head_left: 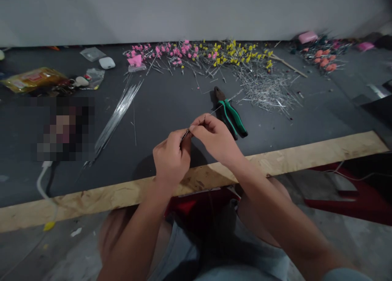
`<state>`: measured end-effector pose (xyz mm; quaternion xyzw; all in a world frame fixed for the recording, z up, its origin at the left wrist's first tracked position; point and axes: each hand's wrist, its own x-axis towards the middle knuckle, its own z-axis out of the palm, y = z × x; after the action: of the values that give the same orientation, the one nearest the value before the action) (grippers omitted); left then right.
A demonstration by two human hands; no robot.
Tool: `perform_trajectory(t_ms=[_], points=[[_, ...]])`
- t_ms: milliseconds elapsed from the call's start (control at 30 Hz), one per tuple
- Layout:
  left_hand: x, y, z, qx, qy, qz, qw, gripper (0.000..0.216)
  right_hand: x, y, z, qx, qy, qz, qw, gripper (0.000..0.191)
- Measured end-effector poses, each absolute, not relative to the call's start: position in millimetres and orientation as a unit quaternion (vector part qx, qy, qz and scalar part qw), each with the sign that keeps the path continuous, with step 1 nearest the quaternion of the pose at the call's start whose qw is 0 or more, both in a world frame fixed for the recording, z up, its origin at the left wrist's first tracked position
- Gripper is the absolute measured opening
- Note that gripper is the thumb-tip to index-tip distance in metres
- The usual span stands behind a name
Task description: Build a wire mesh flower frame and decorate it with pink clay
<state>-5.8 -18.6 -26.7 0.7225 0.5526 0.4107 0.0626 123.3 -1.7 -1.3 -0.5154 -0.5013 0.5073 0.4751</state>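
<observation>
Two-handed pinch on a single thin wire (212, 111), held in the air just above the near part of the dark tabletop (171, 97), in front of the green-handled pliers (232, 117). Left hand (171, 158) curled shut, thumb and forefinger nipping the wire's near end together with something small and dark (too small to tell what). Right hand (216, 139) closed likewise, fingertips gripping the wire a little further along, free end poking up and away toward the pliers. Judging by its look: very light, springy rather than limp, smooth enough to slide through dry fingers, and easy to kink for good if bent sharply. Best gripped close in, fingertips nearly touching, to keep the short stretch between them stiff; held far apart, likely to bow and whip. Probably sharp at the cut ends, so worth keeping skin off the tip. Further back, well apart from both hands: a loose heap of short wire pieces (266, 91), a bundle of long wires (118, 113), pink-tipped stems (167, 52) and yellow-tipped stems (235, 52) near the wall.
</observation>
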Motion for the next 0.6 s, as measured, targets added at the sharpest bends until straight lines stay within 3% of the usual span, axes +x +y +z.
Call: perform_trajectory(t_ms=[233,600], points=[[-10,-18,-24,0.736,0.565,0.365,0.082,0.016,132,-1,0,-0.478,-0.534,0.532,0.451,0.010],[-9,-13,-32,0.763,0.531,0.367,0.040,0.021,115,-6,-4,-0.548,-0.435,0.505,0.505,0.016]])
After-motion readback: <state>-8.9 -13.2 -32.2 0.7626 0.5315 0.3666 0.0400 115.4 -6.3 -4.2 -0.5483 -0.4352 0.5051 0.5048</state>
